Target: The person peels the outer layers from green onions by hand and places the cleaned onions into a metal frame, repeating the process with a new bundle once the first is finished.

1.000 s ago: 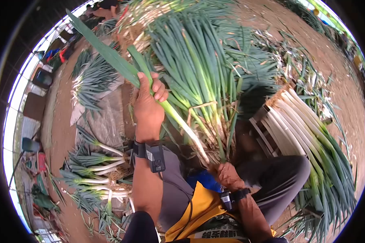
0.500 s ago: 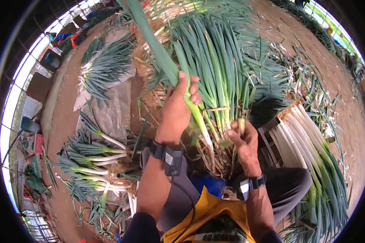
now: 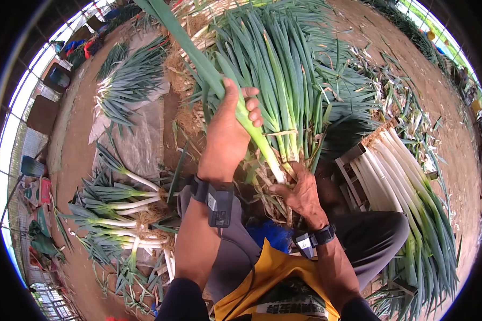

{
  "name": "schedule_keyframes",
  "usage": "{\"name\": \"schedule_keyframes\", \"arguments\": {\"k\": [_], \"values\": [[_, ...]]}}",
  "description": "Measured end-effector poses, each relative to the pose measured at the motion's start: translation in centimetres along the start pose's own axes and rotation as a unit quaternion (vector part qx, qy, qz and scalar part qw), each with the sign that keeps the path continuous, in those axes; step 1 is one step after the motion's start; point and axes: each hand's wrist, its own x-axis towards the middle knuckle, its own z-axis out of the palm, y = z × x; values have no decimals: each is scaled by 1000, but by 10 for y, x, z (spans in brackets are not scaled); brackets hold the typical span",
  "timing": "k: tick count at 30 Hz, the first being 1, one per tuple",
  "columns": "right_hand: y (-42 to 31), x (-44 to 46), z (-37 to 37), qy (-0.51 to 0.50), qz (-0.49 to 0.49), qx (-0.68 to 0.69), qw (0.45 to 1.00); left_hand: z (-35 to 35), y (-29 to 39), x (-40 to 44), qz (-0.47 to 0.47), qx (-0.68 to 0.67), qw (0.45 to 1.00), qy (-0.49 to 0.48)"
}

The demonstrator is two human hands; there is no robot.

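One long green onion (image 3: pixel 264 143) slants across the middle, its broad leaves pointing to the upper left. My left hand (image 3: pixel 231 120) is wrapped round it where the white stalk turns to leaf. My right hand (image 3: pixel 301 193) is closed at the lower end of this stalk, thumb to its left; the fingertips are partly hidden. Behind both hands a big bunch of green onions (image 3: pixel 284 80) leans upright, with brown roots and dry skins at its base.
White-stalked onions (image 3: pixel 385 166) lie across a rack (image 3: pixel 352 182) at the right. More onions with roots (image 3: pixel 126 208) lie at the lower left, another pile (image 3: pixel 128 80) at the upper left on a sheet (image 3: pixel 144 139). Peeled scraps (image 3: pixel 407 107) litter the ground at the right.
My right hand has moved from my lap up beside the bunch, then left and down to the held onion's lower end. My left hand has kept its grip on the stalk.
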Motion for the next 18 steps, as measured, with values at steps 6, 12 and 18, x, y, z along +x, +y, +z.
{"name": "schedule_keyframes", "arguments": {"k": [6, 12, 18], "values": [[15, -13, 2, -7, 5, 75, 997, -4, -1, 3, -5, 6, 998, 61], [0, -16, -17, -139, 155, 371, 905, 8, 6, 1, 8, -86, 994, -61], [17, -21, -10, -71, 99, 322, 939, 7, 3, 0, 33, -80, 992, -89]]}}
